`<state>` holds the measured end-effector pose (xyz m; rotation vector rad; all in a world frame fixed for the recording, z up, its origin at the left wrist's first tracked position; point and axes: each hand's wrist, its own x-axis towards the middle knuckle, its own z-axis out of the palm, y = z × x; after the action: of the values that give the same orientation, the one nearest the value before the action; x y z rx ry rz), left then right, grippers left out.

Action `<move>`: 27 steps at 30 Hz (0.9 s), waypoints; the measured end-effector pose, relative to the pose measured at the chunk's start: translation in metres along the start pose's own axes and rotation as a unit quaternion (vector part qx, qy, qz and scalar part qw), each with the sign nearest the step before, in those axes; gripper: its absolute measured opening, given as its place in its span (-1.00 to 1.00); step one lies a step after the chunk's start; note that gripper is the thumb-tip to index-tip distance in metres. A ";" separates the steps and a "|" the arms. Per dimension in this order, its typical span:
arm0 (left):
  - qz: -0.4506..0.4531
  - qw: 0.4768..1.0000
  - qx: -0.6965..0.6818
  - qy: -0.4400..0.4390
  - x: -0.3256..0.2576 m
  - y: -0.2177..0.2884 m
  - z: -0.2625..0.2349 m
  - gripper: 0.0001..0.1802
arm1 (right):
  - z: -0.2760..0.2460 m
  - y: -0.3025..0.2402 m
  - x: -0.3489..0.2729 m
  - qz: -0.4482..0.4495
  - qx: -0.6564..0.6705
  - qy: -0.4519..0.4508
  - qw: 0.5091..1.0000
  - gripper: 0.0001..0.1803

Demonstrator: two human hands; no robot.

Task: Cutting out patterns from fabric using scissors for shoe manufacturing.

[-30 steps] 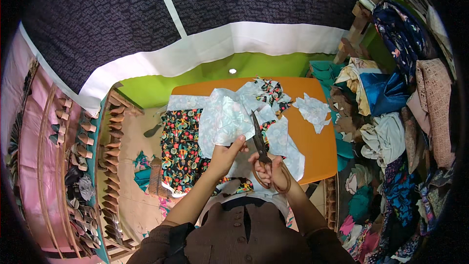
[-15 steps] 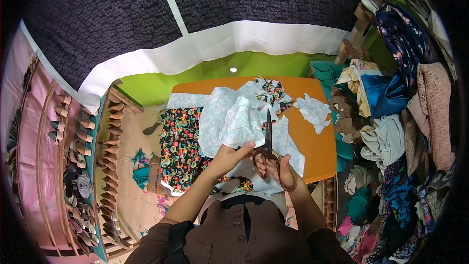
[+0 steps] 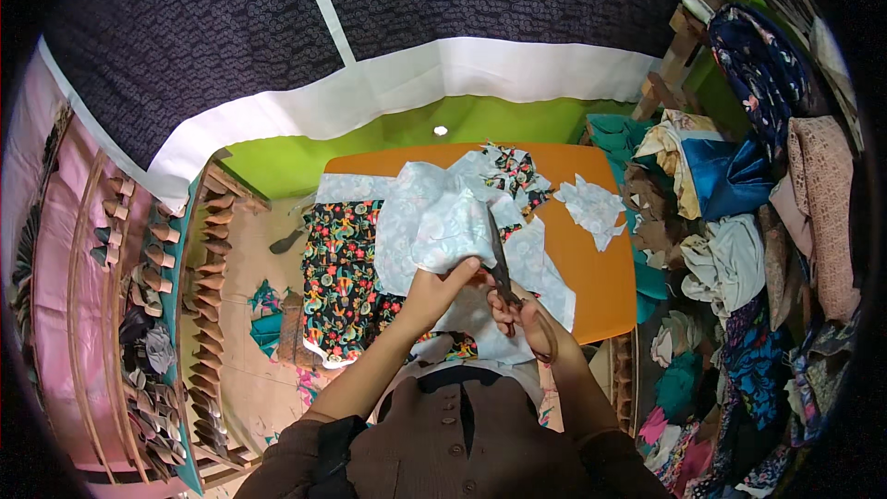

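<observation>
In my left hand [image 3: 440,290], closed with the thumb on top, is the near edge of a pale blue-white fabric piece [image 3: 453,226], raised a little off the pile. My right hand [image 3: 517,319] grips the handles of dark metal scissors [image 3: 502,268]. Their blades point away from me and lie along the right edge of the held fabric; I cannot tell whether they are cutting into it. Below both hands spreads more pale fabric [image 3: 545,273]. Black floral fabric [image 3: 340,268] with red and yellow print lies to the left.
An orange table [image 3: 601,291] carries the cloth, with a jagged pale scrap [image 3: 591,210] at its right. Piled fabrics [image 3: 730,263] crowd the right side. Rows of wooden shoe lasts [image 3: 211,310] stand on racks at left. A dark patterned curtain [image 3: 499,0] hangs beyond.
The scissors have swung left and their blades have come closer together, now against the held fabric's right edge. My left hand has shifted only slightly.
</observation>
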<state>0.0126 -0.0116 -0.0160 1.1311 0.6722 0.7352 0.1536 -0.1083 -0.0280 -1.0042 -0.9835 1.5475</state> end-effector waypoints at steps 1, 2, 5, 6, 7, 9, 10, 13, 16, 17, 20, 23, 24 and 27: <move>0.000 1.000 0.000 -0.001 0.000 -0.001 0.005 -0.75 | -0.001 0.002 0.000 -0.001 0.000 0.001 1.000 -0.07; 0.023 0.998 0.014 0.051 0.001 -0.003 0.011 -0.74 | -0.002 0.006 0.001 -0.011 -0.053 0.009 0.998 -0.04; 0.052 0.990 0.059 0.116 0.002 -0.004 0.013 -0.74 | -0.006 0.019 0.002 -0.015 -0.082 0.013 0.996 -0.01; 0.058 0.986 0.090 0.130 0.002 -0.005 0.013 -0.74 | -0.007 0.020 0.002 -0.009 -0.058 0.006 0.998 -0.01; 0.062 0.980 0.121 0.145 0.003 -0.005 0.012 -0.74 | -0.007 0.020 0.002 -0.009 -0.058 0.007 0.998 -0.01; 0.079 0.977 0.132 0.149 0.002 -0.006 0.017 -0.75 | -0.009 0.020 0.001 -0.011 -0.010 0.007 1.000 -0.06; 0.082 0.977 0.101 0.167 0.001 -0.008 0.021 -0.74 | -0.007 0.016 0.000 -0.011 -0.010 0.007 1.000 -0.06; 0.072 0.979 0.064 0.178 -0.002 -0.008 0.024 -0.72 | 0.000 0.006 -0.001 0.021 0.084 -0.031 0.996 0.01; 0.066 0.975 0.113 0.177 -0.006 -0.003 0.027 -0.70 | 0.003 0.008 -0.001 0.030 0.106 -0.015 0.994 -0.01; 0.073 0.966 0.167 0.183 -0.007 -0.002 0.028 -0.69 | 0.004 0.009 0.000 0.029 0.106 -0.016 0.994 -0.04; 0.099 0.930 0.313 0.164 -0.006 -0.013 0.019 -0.65 | 0.005 0.009 -0.001 0.035 0.107 -0.028 0.993 -0.09; 0.020 0.948 0.285 0.143 -0.011 -0.001 0.026 -0.64 | 0.004 0.014 0.000 0.043 0.116 -0.035 0.992 -0.11; 0.019 0.948 0.285 0.143 -0.009 -0.006 0.025 -0.64 | 0.004 0.016 0.000 0.043 0.122 -0.032 0.991 -0.12; 0.084 0.930 0.311 0.177 -0.010 -0.018 0.021 -0.66 | 0.008 0.018 0.001 0.046 0.149 -0.039 0.987 -0.12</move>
<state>0.0270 -0.0354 -0.0263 1.6700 1.1781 0.9130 0.1406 -0.1110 -0.0420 -0.7921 -0.7367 1.7609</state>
